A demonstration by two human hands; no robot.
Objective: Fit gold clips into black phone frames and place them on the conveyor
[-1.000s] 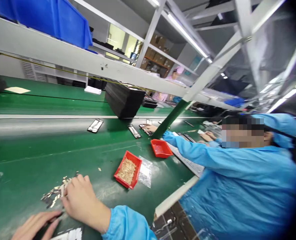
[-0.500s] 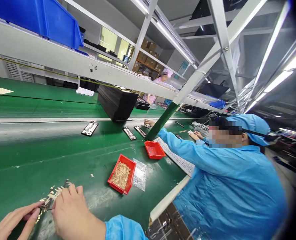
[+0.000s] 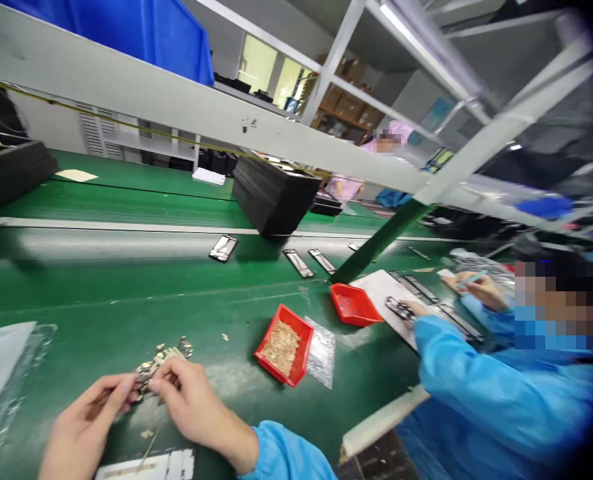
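Several small gold, pale and dark parts (image 3: pixel 176 351) lie in a loose heap on the green work surface (image 3: pixel 216 307). At the heap's left edge, my left hand (image 3: pixel 89 413) has thumb and forefinger pinched together at a small dark piece, too small to name. My right hand (image 3: pixel 196 403) is closed in a pinch at the near side of the heap; what it grips is hidden behind its fingers. Below both hands, at the bottom edge, lies a white-and-black phone housing (image 3: pixel 169 465), partly cut off. A thin stick (image 3: pixel 150 445) lies across it.
To the right stand a red bin (image 3: pixel 283 350) of small tan strips, a clear plastic bag (image 3: pixel 322 350) and another red bin (image 3: pixel 356 305). Phone housings (image 3: pixel 297 263) lie farther back by a black stack (image 3: pixel 271 197). A co-worker in blue (image 3: pixel 476 373) handles a phone part.
My view has swung left, bringing the phone housing and a plastic sheet into sight. My fingers have shifted about the heap. The co-worker's reaching arm has drawn back to the white board.
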